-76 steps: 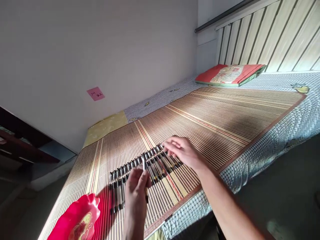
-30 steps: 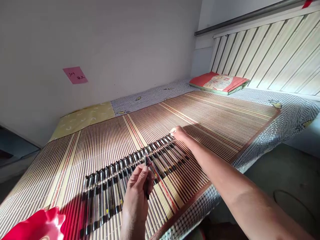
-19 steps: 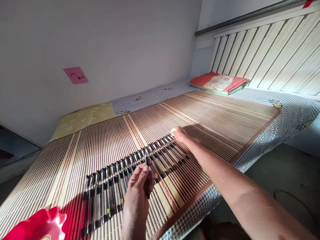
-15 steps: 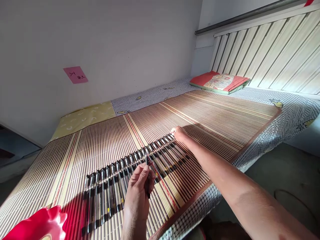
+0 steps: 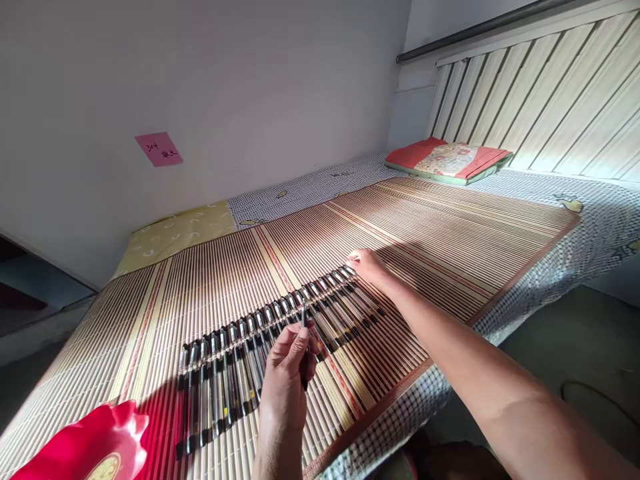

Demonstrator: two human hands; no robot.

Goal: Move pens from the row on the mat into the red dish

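Observation:
A long row of black-ended pens (image 5: 220, 393) lies side by side on the slatted mat, with a line of clear and black pen caps (image 5: 260, 320) along their upper ends. My left hand (image 5: 290, 353) is closed around a dark pen (image 5: 304, 323), held nearly upright over the near side of the row with its thin end up. My right hand (image 5: 367, 265) reaches to the far right end of the cap line. Its fingertips are pinched on a pen cap there, mostly hidden by the fingers.
The bamboo mat (image 5: 425, 233) covers most of a bed with a checked sheet (image 5: 430, 400). A red scalloped dish (image 5: 75, 443) stands at the near left. Folded red and floral cloth (image 5: 450, 160) lies by the white headboard (image 5: 540, 93). A pink note (image 5: 160, 149) is on the wall (image 5: 250, 87).
The whole view has shifted slightly, so everything sits a little further right. Both hands keep nearly the same places over the row, the left still holding the pen.

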